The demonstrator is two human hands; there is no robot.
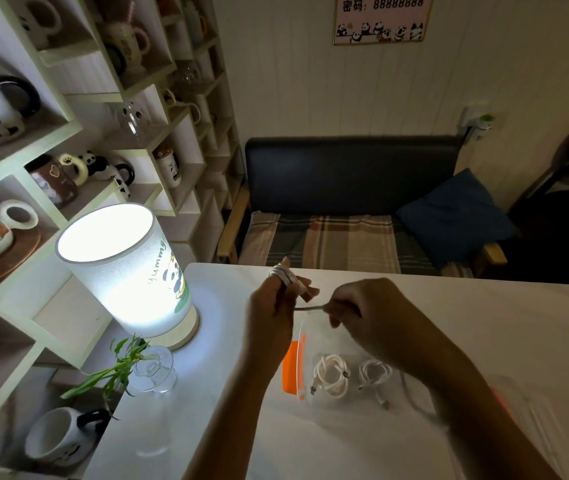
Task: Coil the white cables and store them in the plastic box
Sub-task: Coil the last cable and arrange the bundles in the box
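Observation:
My left hand [272,306] is raised above the white table [518,323], with a white cable [285,275] wound in several loops around its fingers. A loose strand of that cable runs right to my right hand [366,306], which pinches it. Below the hands lies a clear plastic box [302,362] with an orange clip on its left side. Inside it rest two coiled white cables, one thicker [331,375] and one thinner [375,374]. A grey strand trails down under my right forearm.
A lit cylindrical lamp [127,268] stands at the table's left, with a glass vase and green plant [151,372] in front of it. Shelves of mugs fill the left. A dark bench with a blue cushion [453,216] sits behind the table.

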